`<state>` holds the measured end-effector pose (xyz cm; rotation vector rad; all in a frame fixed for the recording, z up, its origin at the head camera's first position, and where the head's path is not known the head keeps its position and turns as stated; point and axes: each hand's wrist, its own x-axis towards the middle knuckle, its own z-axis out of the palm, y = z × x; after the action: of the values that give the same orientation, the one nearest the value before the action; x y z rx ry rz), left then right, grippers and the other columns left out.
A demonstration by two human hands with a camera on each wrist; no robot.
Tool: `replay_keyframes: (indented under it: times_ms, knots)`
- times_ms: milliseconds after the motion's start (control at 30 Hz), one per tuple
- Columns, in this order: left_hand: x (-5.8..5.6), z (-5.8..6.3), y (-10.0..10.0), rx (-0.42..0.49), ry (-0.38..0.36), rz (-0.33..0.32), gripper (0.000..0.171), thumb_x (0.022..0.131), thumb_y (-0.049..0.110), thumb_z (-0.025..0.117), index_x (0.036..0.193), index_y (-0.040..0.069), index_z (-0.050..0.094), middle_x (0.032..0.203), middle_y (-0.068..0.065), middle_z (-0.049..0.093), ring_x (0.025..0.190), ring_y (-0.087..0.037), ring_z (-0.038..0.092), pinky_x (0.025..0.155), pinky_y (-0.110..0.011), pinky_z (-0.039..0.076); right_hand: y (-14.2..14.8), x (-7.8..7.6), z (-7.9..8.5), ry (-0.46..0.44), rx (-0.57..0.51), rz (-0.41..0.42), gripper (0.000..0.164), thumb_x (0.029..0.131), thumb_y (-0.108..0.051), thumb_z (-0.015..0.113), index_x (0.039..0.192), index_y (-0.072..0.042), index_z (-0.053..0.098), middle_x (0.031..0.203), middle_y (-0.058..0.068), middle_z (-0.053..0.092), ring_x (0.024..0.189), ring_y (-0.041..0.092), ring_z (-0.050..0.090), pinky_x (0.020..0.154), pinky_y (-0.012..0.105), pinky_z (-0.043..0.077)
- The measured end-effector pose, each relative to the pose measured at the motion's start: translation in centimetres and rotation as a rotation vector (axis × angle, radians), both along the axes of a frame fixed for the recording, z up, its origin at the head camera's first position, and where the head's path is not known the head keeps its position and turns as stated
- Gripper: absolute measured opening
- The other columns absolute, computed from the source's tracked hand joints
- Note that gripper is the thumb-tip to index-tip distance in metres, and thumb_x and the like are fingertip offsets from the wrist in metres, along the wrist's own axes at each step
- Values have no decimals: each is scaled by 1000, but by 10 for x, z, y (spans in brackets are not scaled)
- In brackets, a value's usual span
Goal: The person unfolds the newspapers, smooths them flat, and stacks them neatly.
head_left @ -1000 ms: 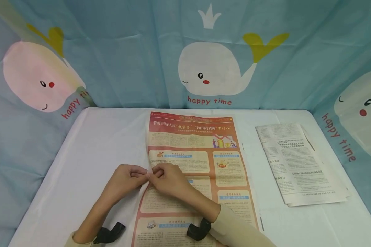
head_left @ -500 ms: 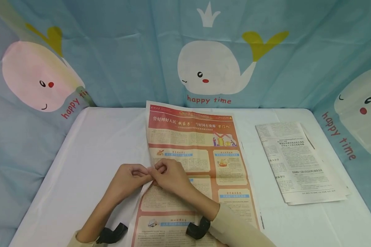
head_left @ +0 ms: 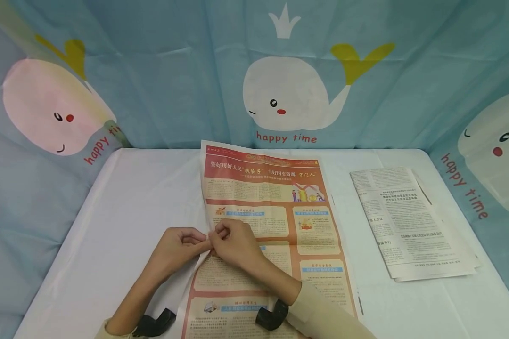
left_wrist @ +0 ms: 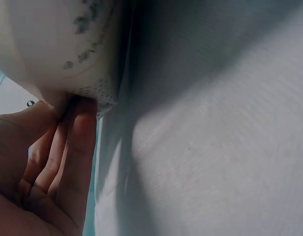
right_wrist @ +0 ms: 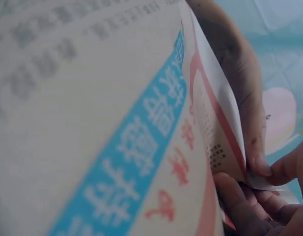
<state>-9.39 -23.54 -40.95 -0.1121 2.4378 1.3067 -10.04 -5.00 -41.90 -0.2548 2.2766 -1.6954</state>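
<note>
A long newspaper sheet (head_left: 263, 188) with red and orange print lies lengthwise on the white table, its far left corner raised a little. In the head view my left hand (head_left: 176, 249) and right hand (head_left: 237, 242) meet at its left edge, about halfway up. Thumb and fingers of the left hand pinch that edge; in the left wrist view the paper (left_wrist: 53, 44) bulges above the fingertips (left_wrist: 82, 115). My right hand pinches the edge right beside it. The right wrist view shows the paper (right_wrist: 82, 113) bending upward close to both hands.
A folded black-and-white newspaper (head_left: 411, 226) lies to the right on the white table (head_left: 123, 212). Blue curtains (head_left: 174, 94) with whale prints stand behind and at both sides. Black curved pieces (head_left: 154, 324) sit at both wrists.
Both hands have shifted slightly right along with the pinched left edge. The newspaper's far left corner has risen and moved away toward the curtain.
</note>
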Motion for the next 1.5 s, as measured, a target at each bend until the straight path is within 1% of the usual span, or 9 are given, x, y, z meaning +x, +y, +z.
replay_keyframes:
  times_ms: [167, 300, 433, 567, 667, 833, 1067, 1333, 1500]
  knots:
    - [1, -3, -4, 47, -55, -11, 36, 85, 47, 78, 96, 12, 79, 80, -3, 79, 72, -10, 68, 68, -20, 52, 0, 0, -2, -5, -1, -19, 11, 92, -18, 60, 86, -14, 69, 67, -5, 69, 54, 3, 64, 50, 19, 47]
    - [1, -5, -7, 136, -82, 4, 38, 88, 40, 77, 103, 5, 77, 89, -6, 80, 72, -12, 73, 70, -23, 58, -1, 0, -4, 63, 65, -55, 9, 86, -16, 62, 78, -16, 64, 58, -8, 59, 46, 0, 50, 44, 18, 37]
    - [2, -5, -7, 168, -68, 12, 38, 90, 35, 77, 108, 1, 74, 92, -7, 80, 73, -12, 74, 70, -24, 59, -3, 1, -5, 116, 116, -70, 5, 81, -17, 66, 78, -16, 63, 59, -9, 57, 48, -1, 47, 45, 18, 39]
    - [3, -3, -5, 162, -27, 18, 35, 91, 28, 76, 111, -1, 72, 93, -9, 79, 75, -11, 74, 69, -23, 58, -5, 2, -6, 134, 126, -42, 8, 82, -20, 71, 86, -16, 65, 68, -6, 64, 55, -1, 54, 51, 18, 46]
    - [3, -1, -4, 149, -15, 29, 38, 90, 31, 77, 111, 0, 73, 94, -10, 79, 78, -10, 75, 70, -23, 57, -3, 4, -6, 144, 125, -27, 8, 83, -18, 72, 89, -15, 66, 71, -4, 65, 56, -2, 54, 51, 17, 46]
    - [4, 1, -4, 106, -35, 77, 44, 87, 40, 79, 112, 4, 73, 95, -8, 80, 82, -12, 75, 72, -23, 57, 1, 5, -2, 133, 118, -36, 4, 87, -14, 73, 88, -10, 73, 69, -5, 67, 52, -3, 54, 49, 16, 47]
    - [6, 0, -9, 116, -59, 76, 58, 86, 37, 80, 126, -3, 65, 108, -14, 77, 93, -15, 76, 76, -20, 58, 12, 5, 4, 97, 116, -46, 11, 86, -19, 79, 90, -8, 78, 74, -3, 74, 58, -5, 61, 54, 16, 51]
    - [6, 0, -18, 70, -65, 99, 60, 86, 41, 79, 126, -2, 66, 105, -12, 78, 86, -13, 75, 73, -22, 58, 34, 3, 14, 38, 35, -40, 11, 88, -20, 79, 92, -10, 78, 79, 0, 76, 64, 2, 69, 60, 20, 56]
    - [7, 0, -29, 43, -69, 99, 63, 86, 43, 78, 129, -1, 64, 108, -12, 78, 88, -13, 75, 75, -21, 58, 54, 3, 21, 9, 6, -43, 16, 88, -21, 78, 97, -8, 77, 84, 4, 76, 67, 5, 69, 62, 20, 56]
